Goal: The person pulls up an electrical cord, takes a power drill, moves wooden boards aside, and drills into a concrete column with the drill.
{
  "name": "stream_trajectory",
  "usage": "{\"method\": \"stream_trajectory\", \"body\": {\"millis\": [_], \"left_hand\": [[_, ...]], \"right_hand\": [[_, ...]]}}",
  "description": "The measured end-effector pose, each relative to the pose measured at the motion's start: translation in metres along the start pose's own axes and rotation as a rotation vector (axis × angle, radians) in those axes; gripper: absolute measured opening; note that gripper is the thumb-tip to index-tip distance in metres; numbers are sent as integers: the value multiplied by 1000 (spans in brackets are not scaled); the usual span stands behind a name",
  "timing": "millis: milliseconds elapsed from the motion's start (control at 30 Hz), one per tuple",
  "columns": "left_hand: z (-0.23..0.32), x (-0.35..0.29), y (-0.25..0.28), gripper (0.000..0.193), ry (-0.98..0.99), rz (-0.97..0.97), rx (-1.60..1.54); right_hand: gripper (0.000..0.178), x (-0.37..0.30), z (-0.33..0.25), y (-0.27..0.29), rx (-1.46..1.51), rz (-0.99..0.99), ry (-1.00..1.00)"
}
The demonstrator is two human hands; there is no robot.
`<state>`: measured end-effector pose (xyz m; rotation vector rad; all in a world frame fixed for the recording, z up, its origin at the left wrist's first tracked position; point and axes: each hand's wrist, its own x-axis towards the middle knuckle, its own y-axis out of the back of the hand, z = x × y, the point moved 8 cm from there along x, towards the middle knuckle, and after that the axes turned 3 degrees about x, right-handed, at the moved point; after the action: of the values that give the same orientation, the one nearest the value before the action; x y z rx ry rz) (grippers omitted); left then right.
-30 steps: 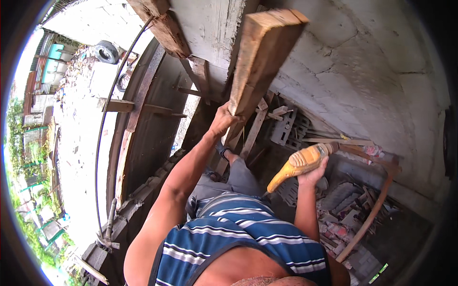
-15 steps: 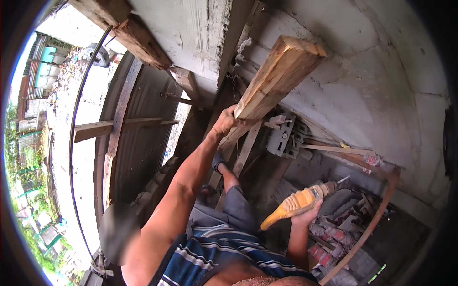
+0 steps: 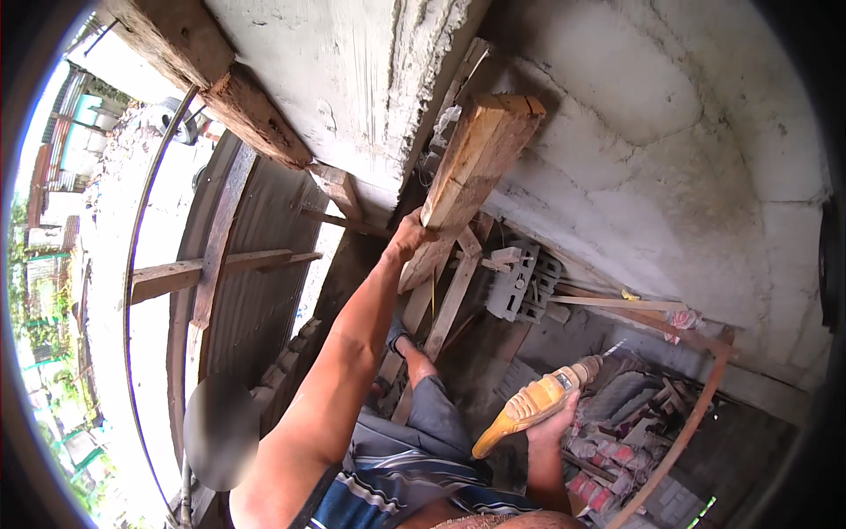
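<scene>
I see a long, thick, brown wooden beam [image 3: 474,163] with flat, rough sides, slanting up in front of the person near a cracked grey concrete wall [image 3: 643,123]. The left arm [image 3: 351,339] reaches far out, and the left hand [image 3: 409,238] has its fingers wrapped on the beam's edge. Lower down, the right hand [image 3: 553,425] grips a dusty yellow power drill [image 3: 539,398], its thin metal bit [image 3: 614,347] pointing away; those fingers are mostly hidden.
</scene>
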<state>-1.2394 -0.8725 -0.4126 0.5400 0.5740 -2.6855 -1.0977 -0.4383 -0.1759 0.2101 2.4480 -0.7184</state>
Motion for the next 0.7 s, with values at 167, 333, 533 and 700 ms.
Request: {"method": "stream_trajectory", "body": {"millis": [167,333,533,700], "left_hand": [[-7,58,53,83,-47,117,616],[8,25,123,105,-115,216,651],[9,-173,12,88,-13,-333,367],[127,-404,-58,124,49,-614,-361]], "right_hand": [[68,11,29,-15,-16,-63,-67],[65,4,55,-88,-23,-287,-153],[67,-24,49,-147,-77,-359,-62],[65,-73,63,-237,-47,-523,-131]]}}
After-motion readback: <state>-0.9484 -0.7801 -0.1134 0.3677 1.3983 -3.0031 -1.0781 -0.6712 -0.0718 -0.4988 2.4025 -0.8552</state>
